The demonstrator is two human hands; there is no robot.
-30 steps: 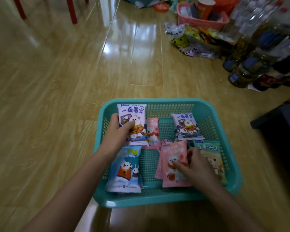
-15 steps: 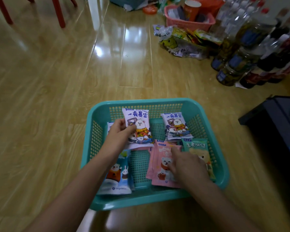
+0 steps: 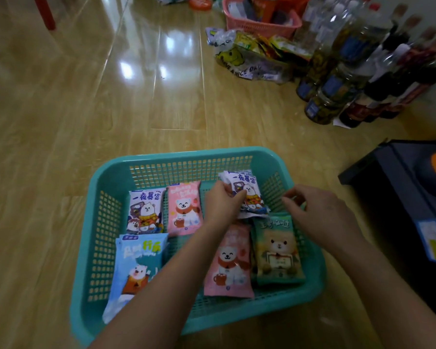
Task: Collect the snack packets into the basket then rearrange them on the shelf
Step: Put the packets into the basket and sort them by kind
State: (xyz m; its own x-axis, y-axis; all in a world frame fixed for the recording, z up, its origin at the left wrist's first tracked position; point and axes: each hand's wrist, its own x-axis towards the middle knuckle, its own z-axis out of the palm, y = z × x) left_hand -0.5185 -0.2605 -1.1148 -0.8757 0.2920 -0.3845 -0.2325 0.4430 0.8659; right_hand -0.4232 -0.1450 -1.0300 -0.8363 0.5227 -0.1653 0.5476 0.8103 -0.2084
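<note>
**A:** What is the left hand (image 3: 220,205) doing?

**B:** It grips a purple packet (image 3: 249,191) at the back right of the teal basket (image 3: 176,155). The fingers are curled over the packet's left edge and the wrapper crumples under them. The packet is tilted, its lower end over the top of the green packet (image 3: 276,250).

**A:** And the right hand (image 3: 322,212)?

**B:** It hovers over the basket's right wall, knuckles up, fingers bent, thumb and forefinger drawn close together. I cannot tell whether they pinch anything or touch the mesh.

**A:** How do the arms lie?

**B:** The left forearm runs diagonally from the lower left across the basket, covering part of the blue packet (image 3: 136,268). The right forearm comes in from the lower right, outside the basket's rim.

**A:** Any writing you can read?

**B:** The held packet says "一夜暴富" over a cartoon bear. A second purple packet (image 3: 145,212), flat at the back left, bears the same words. The green and blue packets have lettering too blurred to read. Farther off, a plastic bag (image 3: 247,64) shows "A NICE DAY" beneath a yellow smiley.

**A:** Where are the other packets?

**B:** All lie inside the basket, which sits on the wooden floor (image 3: 86,109). One pink packet (image 3: 184,209) is beside the second purple one; another pink bear packet (image 3: 228,263) lies at the front, touching the green packet's left side.

**A:** Around the basket?

**B:** Bottles (image 3: 350,71) cluster at the far right, with a pink basket (image 3: 259,23) behind the bag.
</note>
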